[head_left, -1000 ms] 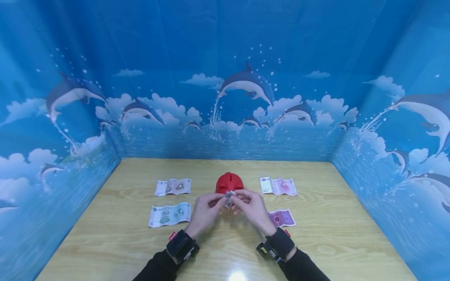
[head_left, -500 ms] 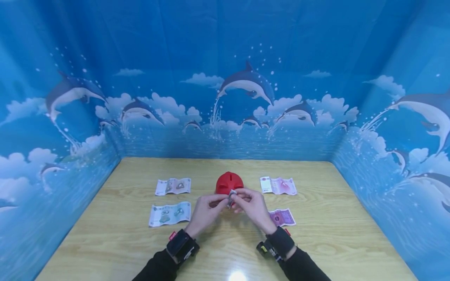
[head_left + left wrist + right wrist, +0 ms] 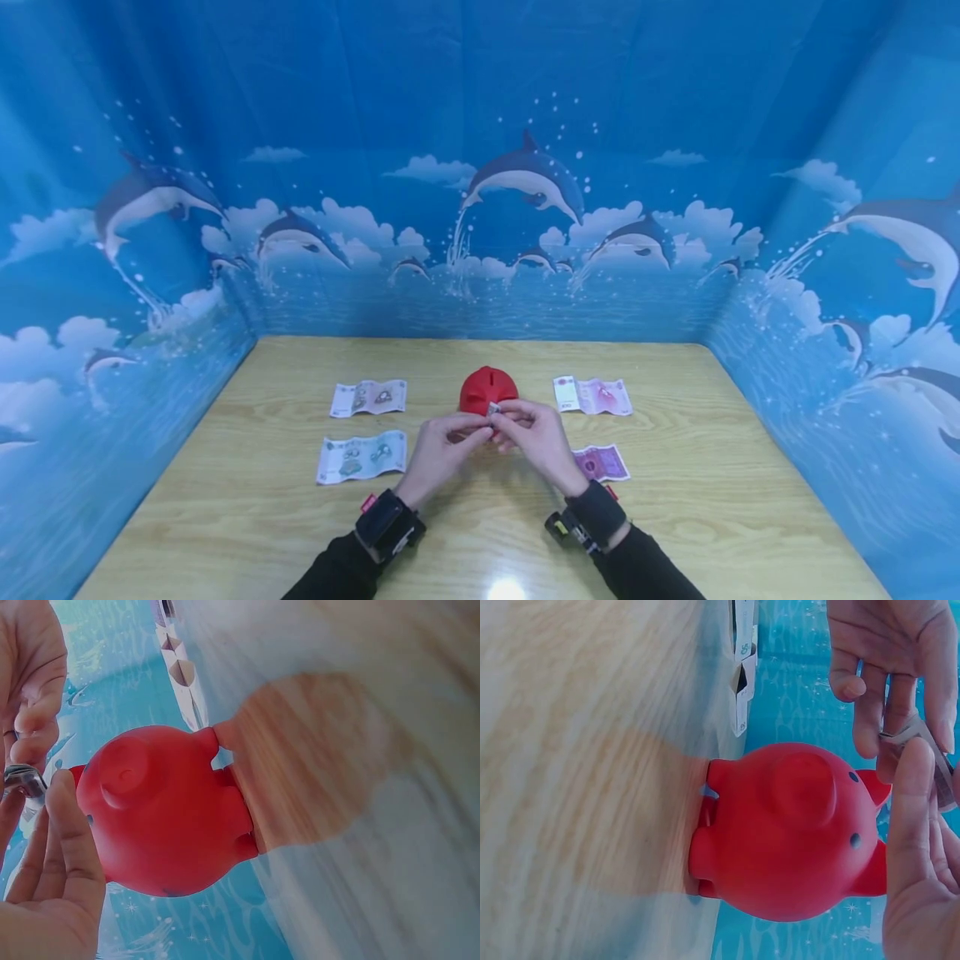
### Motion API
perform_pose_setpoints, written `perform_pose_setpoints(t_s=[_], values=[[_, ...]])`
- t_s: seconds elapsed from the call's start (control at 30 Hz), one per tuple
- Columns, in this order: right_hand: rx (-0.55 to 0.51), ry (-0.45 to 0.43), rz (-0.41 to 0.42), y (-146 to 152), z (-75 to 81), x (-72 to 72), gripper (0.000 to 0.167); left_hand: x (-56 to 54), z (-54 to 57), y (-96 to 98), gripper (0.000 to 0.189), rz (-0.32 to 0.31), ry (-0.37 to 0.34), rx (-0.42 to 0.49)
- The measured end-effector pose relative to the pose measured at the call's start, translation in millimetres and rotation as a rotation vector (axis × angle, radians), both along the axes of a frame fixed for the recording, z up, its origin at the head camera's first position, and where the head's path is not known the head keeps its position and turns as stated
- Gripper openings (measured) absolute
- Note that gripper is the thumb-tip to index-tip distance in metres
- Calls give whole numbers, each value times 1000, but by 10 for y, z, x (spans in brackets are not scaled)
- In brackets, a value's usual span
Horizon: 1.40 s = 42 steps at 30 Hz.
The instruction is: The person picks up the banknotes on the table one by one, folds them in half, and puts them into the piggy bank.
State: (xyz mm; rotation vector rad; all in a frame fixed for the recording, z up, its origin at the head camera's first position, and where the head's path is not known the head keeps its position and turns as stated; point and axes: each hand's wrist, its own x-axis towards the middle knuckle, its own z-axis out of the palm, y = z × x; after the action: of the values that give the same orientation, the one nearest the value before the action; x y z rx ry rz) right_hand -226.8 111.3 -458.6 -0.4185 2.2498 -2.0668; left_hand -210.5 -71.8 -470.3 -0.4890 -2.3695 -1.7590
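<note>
A small folded banknote [image 3: 493,408] is pinched between the fingertips of both hands. In the right wrist view the folded banknote [image 3: 928,754] shows as a narrow grey strip. My left hand [image 3: 441,448] grips it from the left, thumb and fingers meeting at the note. From the other side my right hand [image 3: 543,440] pinches it between thumb and forefinger. Just beyond the hands a red piggy bank [image 3: 487,387] stands upright on its feet, its coin slot on top. Its snout faces both wrist cameras, and in the left wrist view fingers overlap the piggy bank [image 3: 161,817].
On the wooden table [image 3: 262,517] lie creased banknotes: a pale brownish one [image 3: 368,398] and a green one [image 3: 362,457] at left, a pink one [image 3: 594,397] and a purple one [image 3: 602,463] at right. A dolphin-print curtain [image 3: 360,292] surrounds the back and sides.
The note between the fingertips has been folded smaller and narrower, and less of it shows now. The hands shift slightly; the piggy bank and the banknotes on the table stay put.
</note>
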Motion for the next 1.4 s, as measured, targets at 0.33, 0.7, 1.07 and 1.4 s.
perform_pose_setpoints(t_s=[0.33, 0.7, 1.07, 1.4], values=[[53, 16, 34, -16, 66, -34, 27, 19, 31, -12, 24, -5, -22, -7], [129, 5, 11, -23, 241, -62, 26, -65, 187, 21, 25, 19, -18, -110], [69, 9, -22, -53, 515, 22, 24, -152, 309, 88, 25, 58, 21, -161], [122, 20, -91, -47, 484, 49, 23, -148, 279, 94, 28, 45, 70, -185]])
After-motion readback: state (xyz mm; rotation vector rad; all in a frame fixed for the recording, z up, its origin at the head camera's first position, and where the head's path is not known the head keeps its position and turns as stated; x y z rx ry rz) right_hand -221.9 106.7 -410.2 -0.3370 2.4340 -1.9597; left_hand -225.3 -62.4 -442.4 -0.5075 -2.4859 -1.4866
